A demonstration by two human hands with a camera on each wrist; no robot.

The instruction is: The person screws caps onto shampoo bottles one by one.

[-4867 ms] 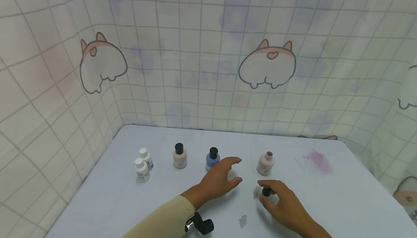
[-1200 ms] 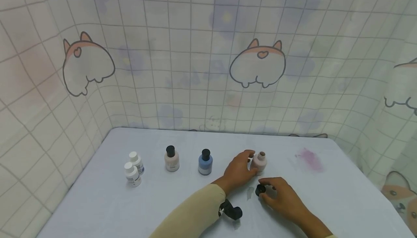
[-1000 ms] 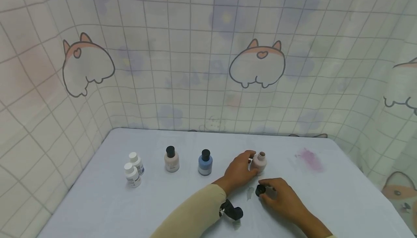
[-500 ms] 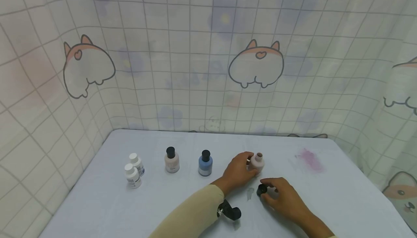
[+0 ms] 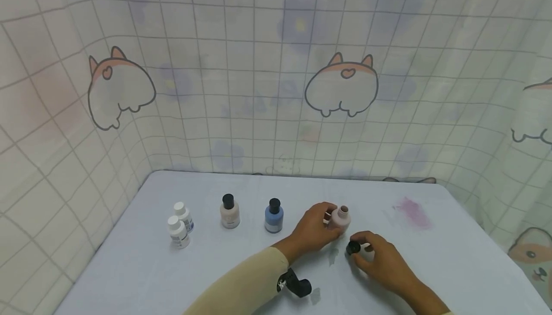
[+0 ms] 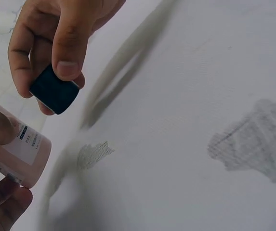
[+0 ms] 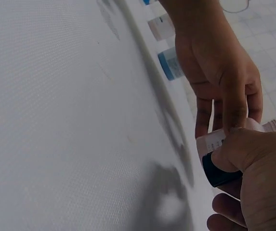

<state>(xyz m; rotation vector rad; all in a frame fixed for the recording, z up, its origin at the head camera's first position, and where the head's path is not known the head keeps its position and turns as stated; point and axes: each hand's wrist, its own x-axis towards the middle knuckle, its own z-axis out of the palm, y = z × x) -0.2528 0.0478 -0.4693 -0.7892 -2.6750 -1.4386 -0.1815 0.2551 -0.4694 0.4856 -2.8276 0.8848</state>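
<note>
In the head view my left hand [image 5: 312, 228] grips a small pale pink bottle [image 5: 339, 221] by its side, thumb and fingers around the body. The bottle's bare neck points up with a slight lean. My right hand [image 5: 384, 261] pinches a black screw cap [image 5: 353, 247] between thumb and fingers, just right of and nearer than the bottle. Seen from the left wrist, printed text shows on the label of the pink bottle [image 6: 26, 149], and the cap [image 6: 55, 90] is apart from it. The threaded neck [image 7: 275, 126] shows in the right wrist view.
A blue bottle [image 5: 273, 219] and a beige bottle [image 5: 230, 214], both black-capped, stand left of my hands. Farther left are two white bottles [image 5: 178, 233]. Grey wet patches [image 5: 316, 296] and a pink stain [image 5: 414, 213] mark the white tabletop [image 5: 142, 267].
My left hand has gone from beside the blue bottle to the pink bottle and taken hold of it. Lately the bottle has shifted a little nearer and tilted; the right hand with the cap moved slightly right.
</note>
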